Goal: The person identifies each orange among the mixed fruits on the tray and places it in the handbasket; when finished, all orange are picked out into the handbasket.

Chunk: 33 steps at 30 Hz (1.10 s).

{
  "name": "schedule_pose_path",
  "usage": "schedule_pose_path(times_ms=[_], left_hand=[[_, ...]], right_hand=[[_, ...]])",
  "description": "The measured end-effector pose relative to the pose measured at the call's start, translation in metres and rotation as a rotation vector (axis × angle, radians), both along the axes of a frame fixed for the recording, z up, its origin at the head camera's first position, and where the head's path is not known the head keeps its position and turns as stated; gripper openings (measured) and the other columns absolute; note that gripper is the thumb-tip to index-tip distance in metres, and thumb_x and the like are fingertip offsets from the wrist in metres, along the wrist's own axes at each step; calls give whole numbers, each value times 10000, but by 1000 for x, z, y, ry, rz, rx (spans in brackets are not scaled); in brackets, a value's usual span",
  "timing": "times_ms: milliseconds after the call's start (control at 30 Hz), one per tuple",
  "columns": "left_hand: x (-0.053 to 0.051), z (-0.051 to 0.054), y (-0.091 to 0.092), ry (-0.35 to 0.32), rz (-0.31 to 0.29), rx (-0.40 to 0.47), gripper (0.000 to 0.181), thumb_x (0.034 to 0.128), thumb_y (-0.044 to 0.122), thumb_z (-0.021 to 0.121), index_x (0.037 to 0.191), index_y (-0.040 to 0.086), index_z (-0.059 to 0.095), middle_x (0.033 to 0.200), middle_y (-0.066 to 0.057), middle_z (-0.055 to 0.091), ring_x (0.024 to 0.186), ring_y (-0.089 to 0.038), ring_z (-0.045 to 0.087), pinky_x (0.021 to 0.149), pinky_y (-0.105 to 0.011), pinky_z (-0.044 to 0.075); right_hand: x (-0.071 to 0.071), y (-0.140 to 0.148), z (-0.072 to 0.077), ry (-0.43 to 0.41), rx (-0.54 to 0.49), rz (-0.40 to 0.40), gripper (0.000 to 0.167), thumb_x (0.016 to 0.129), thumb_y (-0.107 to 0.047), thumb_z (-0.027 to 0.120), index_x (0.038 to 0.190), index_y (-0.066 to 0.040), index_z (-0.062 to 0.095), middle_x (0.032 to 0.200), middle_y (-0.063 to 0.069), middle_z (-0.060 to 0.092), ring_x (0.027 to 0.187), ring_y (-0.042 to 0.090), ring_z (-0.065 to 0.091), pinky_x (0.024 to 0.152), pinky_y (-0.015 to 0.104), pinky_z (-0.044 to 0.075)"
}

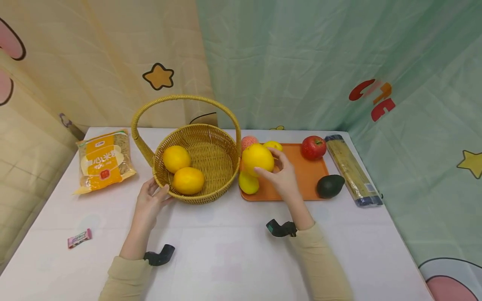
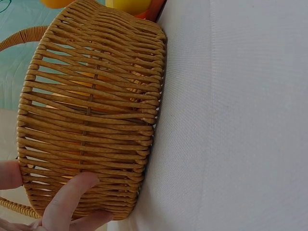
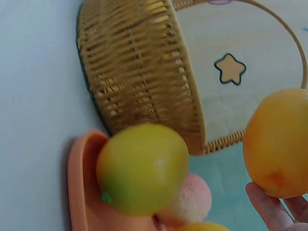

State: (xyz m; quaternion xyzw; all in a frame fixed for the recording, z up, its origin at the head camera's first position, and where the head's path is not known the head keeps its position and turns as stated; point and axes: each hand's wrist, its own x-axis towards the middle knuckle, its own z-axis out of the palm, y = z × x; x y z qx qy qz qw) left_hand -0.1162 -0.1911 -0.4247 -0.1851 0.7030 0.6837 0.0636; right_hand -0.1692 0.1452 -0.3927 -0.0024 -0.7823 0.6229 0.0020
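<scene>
A wicker basket [image 1: 214, 159] with a tall arched handle holds two orange-yellow fruits [image 1: 188, 180] on its left side. My left hand [image 1: 148, 205] touches the basket's front left rim, and in the left wrist view its fingers rest on the woven side [image 2: 91, 120]. My right hand [image 1: 282, 177] holds another orange-yellow fruit [image 1: 257, 158] above the left end of the orange tray [image 1: 297, 167], near the basket's right rim. The right wrist view shows this fruit [image 3: 279, 144] raised beside the basket [image 3: 139, 67], fingertips against it.
On the tray are a yellow-green fruit [image 1: 249, 183], a pink fruit [image 1: 249, 142], a lemon [image 1: 273, 145], a red apple [image 1: 314, 147] and a dark green avocado [image 1: 330, 186]. A noodle pack [image 1: 352, 169] lies right; a grain bag [image 1: 105, 161] and small candy [image 1: 79, 238] lie left.
</scene>
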Motion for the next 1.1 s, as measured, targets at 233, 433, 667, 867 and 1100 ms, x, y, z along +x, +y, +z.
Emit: schedule_pose_path(times_ms=[233, 433, 667, 867, 1100], left_hand=[[0, -2, -1, 5, -5, 9, 710, 1037, 131, 458, 1574, 37, 3, 1651, -163, 68, 1453, -347, 318, 1059, -423, 471], [-1, -2, -1, 7, -8, 6, 706, 1038, 138, 461, 1571, 27, 12, 1650, -171, 73, 1454, -347, 317, 1047, -399, 483], [-1, 1, -1, 18, -14, 2, 704, 1039, 148, 457, 1569, 19, 12, 1651, -172, 70, 1458, -341, 313, 1043, -377, 485], [0, 1, -1, 11, -11, 1, 706, 1039, 151, 458, 1570, 22, 11, 1652, -169, 69, 1457, -341, 313, 1049, -377, 482], [0, 0, -1, 11, -7, -1, 705, 1038, 151, 462, 1571, 26, 18, 1653, -165, 71, 1454, -342, 321, 1032, -354, 495]], right_hand=[[-2, -31, 0, -5, 8, 84, 711, 806, -258, 823, 1426, -166, 487, 1414, 60, 499, 1244, 301, 513, 1089, 444, 496], [-6, -61, 2, 0, 12, 145, 718, 789, -273, 839, 1419, -196, 504, 1429, 44, 498, 1228, 283, 561, 1049, 399, 535], [-18, -89, 2, 19, 88, 165, 757, 775, -356, 841, 1435, -213, 498, 1439, 22, 516, 1253, 235, 537, 1083, 395, 501], [-37, -109, -4, 56, 205, 178, 791, 764, -394, 841, 1440, -173, 495, 1437, 32, 536, 1236, 230, 549, 1075, 396, 502], [-57, -124, -16, 89, 335, 162, 801, 773, -359, 841, 1445, -107, 487, 1446, 64, 533, 1280, 241, 530, 1106, 379, 480]])
